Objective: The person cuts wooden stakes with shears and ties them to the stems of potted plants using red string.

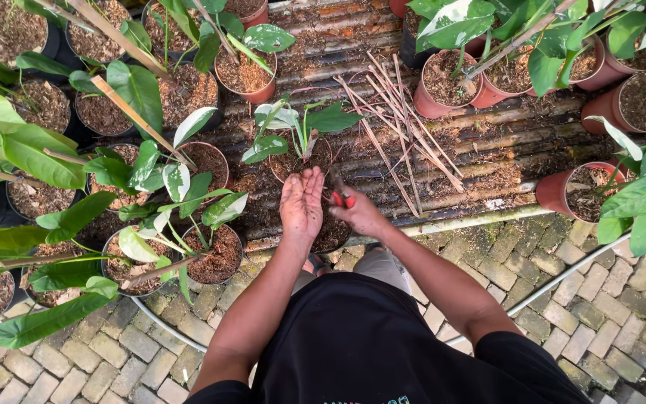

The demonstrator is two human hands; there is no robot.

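My left hand (301, 203) is flat and soil-stained, fingers together and pointing up, resting over a dark pot (332, 233) of brown fibre. My right hand (358, 212) is closed on a red-handled cutting tool (342, 196) right beside it. Just beyond both hands stands a small plant (300, 127) with green and white leaves in a pot of the same brown fibre.
Many potted variegated plants (188, 187) with bamboo stakes crowd the left and far side. Terracotta-coloured pots (443, 86) stand at upper right and right. A bundle of thin dry sticks (405, 127) lies on the bamboo bench. Mossy paving stones (607, 314) cover the ground below.
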